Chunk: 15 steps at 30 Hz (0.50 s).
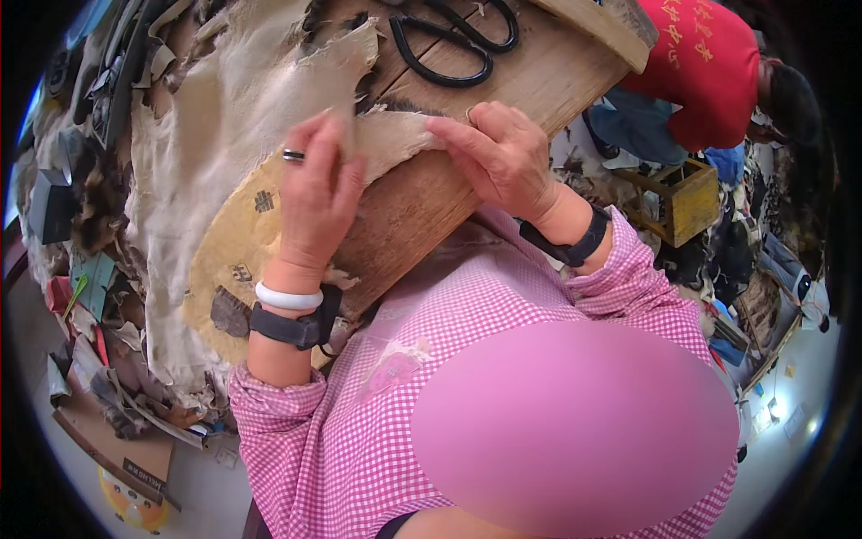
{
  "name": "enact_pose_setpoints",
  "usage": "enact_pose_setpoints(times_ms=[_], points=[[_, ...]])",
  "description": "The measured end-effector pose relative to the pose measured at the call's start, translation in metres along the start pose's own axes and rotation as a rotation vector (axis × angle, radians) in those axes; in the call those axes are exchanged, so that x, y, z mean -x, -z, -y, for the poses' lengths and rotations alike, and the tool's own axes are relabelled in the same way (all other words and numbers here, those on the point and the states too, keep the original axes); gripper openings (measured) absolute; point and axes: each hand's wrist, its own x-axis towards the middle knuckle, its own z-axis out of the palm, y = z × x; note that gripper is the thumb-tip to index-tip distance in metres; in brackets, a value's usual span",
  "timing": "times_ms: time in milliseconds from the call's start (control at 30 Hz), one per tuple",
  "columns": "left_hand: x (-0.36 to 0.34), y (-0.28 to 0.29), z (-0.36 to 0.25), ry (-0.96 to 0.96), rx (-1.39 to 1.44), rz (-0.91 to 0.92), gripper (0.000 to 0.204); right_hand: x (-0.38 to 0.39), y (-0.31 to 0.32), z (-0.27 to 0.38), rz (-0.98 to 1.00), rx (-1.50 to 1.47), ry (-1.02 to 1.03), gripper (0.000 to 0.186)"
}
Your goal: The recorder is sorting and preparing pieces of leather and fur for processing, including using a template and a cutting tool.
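Observation:
A pale hide (229, 99), with dark fur showing at some edges, spreads over the wooden board (422, 207). My right hand (507, 162) pinches the tip of a narrow hide flap between thumb and fingers. Close by on the left, my left hand (314, 193) is over the hide with its fingers bent together; motion blurs the fingertips, and what they grip cannot be made out. Under that forearm lies a yellowish paper pattern (211, 278) with dark marks and a dark patch. Black-handled scissors (485, 67) rest on the board beyond my hands.
Fur scraps (94, 198) and offcuts crowd the left side. At the far right, a person in a red top (705, 67) bends over, near a yellowish wooden stool (691, 202). A cardboard box (135, 440) lies at lower left.

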Motion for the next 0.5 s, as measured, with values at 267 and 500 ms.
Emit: enact_pose_setpoints(times_ms=[267, 500], points=[[-0.002, -0.013, -0.003, -0.381, -0.604, 0.221, 0.063, -0.006, 0.004, -0.004, 0.072, -0.021, 0.011, 0.022], [-0.004, -0.011, -0.001, -0.398, -0.670, 0.209, 0.060, -0.006, 0.006, -0.006, 0.044, -0.345, -0.136, 0.014]])
